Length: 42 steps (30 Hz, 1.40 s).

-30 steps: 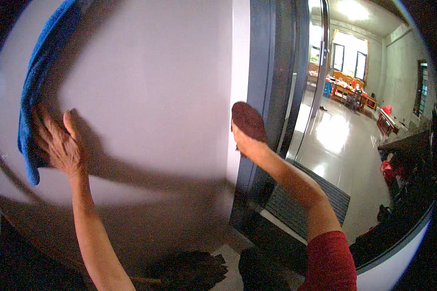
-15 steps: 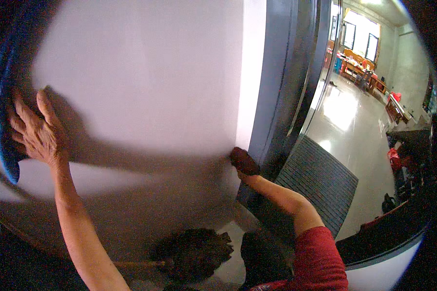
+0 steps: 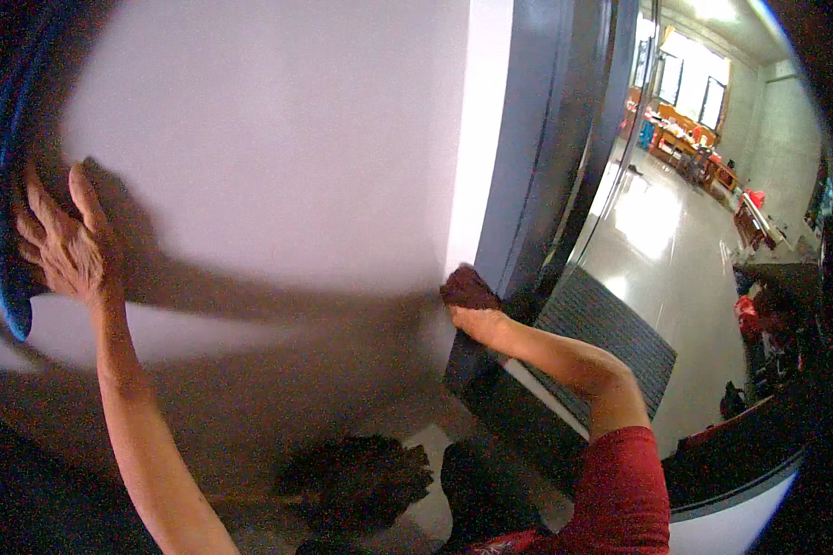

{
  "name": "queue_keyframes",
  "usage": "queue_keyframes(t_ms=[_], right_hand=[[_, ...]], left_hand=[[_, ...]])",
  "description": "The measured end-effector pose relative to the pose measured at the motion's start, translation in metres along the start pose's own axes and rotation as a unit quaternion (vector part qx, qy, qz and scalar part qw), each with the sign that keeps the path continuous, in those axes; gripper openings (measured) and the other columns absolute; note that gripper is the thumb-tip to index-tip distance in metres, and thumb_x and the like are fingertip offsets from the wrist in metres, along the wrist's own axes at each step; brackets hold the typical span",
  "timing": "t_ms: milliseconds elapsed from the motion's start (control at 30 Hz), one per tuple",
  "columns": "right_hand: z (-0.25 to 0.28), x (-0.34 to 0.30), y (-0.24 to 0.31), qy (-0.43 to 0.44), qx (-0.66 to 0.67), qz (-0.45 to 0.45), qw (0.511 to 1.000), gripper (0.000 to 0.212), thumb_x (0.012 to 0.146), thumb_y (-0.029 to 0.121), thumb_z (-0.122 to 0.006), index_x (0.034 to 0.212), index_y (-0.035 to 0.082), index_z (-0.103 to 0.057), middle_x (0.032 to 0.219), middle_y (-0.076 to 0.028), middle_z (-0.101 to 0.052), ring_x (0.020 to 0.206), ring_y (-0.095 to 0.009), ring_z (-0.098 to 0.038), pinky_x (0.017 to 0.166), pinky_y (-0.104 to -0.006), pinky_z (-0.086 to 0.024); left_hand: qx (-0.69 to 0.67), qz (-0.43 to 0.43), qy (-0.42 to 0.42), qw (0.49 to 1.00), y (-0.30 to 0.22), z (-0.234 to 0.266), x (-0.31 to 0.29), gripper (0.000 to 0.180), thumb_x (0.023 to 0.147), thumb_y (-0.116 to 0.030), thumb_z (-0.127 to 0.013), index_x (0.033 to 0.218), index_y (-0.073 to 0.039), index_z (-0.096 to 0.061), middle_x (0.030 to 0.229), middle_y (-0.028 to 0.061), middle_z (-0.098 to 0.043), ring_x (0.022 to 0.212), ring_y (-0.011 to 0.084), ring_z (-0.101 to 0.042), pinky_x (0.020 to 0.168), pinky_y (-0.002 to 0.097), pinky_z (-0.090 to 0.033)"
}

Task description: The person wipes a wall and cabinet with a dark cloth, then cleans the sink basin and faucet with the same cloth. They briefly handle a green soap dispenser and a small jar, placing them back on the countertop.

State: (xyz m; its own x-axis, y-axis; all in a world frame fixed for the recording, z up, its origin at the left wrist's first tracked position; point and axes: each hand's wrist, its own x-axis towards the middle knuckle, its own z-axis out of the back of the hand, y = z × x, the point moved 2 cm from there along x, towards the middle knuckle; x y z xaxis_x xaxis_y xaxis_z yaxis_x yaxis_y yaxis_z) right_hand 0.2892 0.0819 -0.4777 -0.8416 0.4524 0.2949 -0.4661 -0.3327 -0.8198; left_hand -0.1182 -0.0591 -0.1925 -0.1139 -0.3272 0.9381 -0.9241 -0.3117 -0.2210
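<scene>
My left hand point(image 3: 65, 245) lies flat with its fingers spread against the pale wall point(image 3: 296, 139), close to a dark blue curved edge point(image 3: 9, 277) at the far left. In my right hand point(image 3: 479, 320) is a bunched dark maroon cloth point(image 3: 470, 288). That hand presses the cloth to the lower part of the dark grey door frame point(image 3: 537, 139), where the frame meets the white strip of wall. The cloth covers most of the right fingers.
A dark, bushy broom head point(image 3: 356, 481) lies low in front of me. Right of the frame, a ribbed dark mat point(image 3: 611, 338) lies on the shiny floor point(image 3: 685, 268). Wooden furniture point(image 3: 680, 139) stands by far windows; dark clutter with a red bag point(image 3: 748, 314) is at the right.
My right forearm has swung flatter, its elbow moving right, and the cloth has shifted slightly along the frame's edge. My left hand keeps its place on the wall.
</scene>
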Motion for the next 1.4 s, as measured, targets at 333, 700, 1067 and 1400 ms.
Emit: queue_keyframes(t_ms=[333, 700, 1067, 1400], right_hand=[[0.143, 0.079, -0.207, -0.180, -0.014, -0.260, 0.949, 0.011, 0.071, 0.008, -0.062, 0.082, 0.006, -0.061, 0.085, -0.011, -0.056, 0.076, -0.030, -0.056, 0.069, -0.0398, -0.044], [0.023, 0.138, -0.085, -0.494, 0.361, -0.609, 0.505, 0.032, 0.083, 0.002, -0.046, 0.115, 0.004, -0.046, 0.099, -0.020, -0.043, 0.097, -0.038, -0.042, 0.087, -0.0464, -0.032], [0.092, 0.151, 0.057, -0.449, 0.393, -0.464, 0.655, 0.049, 0.076, 0.018, -0.058, 0.121, 0.002, -0.047, 0.106, -0.018, -0.041, 0.103, -0.035, -0.038, 0.091, -0.0487, -0.028], [0.161, 0.208, -0.033, -0.456, 0.385, -0.143, 0.789, 0.039, 0.079, 0.010, -0.055, 0.119, 0.012, -0.055, 0.110, -0.011, -0.055, 0.089, -0.031, -0.053, 0.077, -0.0398, -0.045]], left_hand=[[0.081, -0.009, 0.022, 0.996, 0.011, -0.007, -0.010, 0.055, 0.086, -0.049, -0.050, 0.133, -0.020, -0.044, 0.135, 0.0111, -0.042, 0.120, 0.0349, -0.038, 0.103, 0.0456, -0.024], [0.035, -0.049, 0.004, 0.998, -0.013, -0.001, -0.019, 0.057, 0.087, -0.046, -0.047, 0.134, -0.014, -0.041, 0.140, 0.0111, -0.035, 0.127, 0.0340, -0.030, 0.107, 0.0462, -0.016], [0.026, -0.018, 0.009, 0.999, -0.034, 0.013, -0.016, 0.053, 0.084, -0.040, -0.054, 0.131, -0.015, -0.045, 0.133, 0.0156, -0.041, 0.121, 0.0374, -0.035, 0.103, 0.0479, -0.023], [0.041, -0.012, 0.036, 0.998, -0.050, 0.022, -0.013, 0.059, 0.076, -0.035, -0.063, 0.126, -0.008, -0.047, 0.127, 0.0132, -0.044, 0.111, 0.0336, -0.040, 0.098, 0.0470, -0.027]])
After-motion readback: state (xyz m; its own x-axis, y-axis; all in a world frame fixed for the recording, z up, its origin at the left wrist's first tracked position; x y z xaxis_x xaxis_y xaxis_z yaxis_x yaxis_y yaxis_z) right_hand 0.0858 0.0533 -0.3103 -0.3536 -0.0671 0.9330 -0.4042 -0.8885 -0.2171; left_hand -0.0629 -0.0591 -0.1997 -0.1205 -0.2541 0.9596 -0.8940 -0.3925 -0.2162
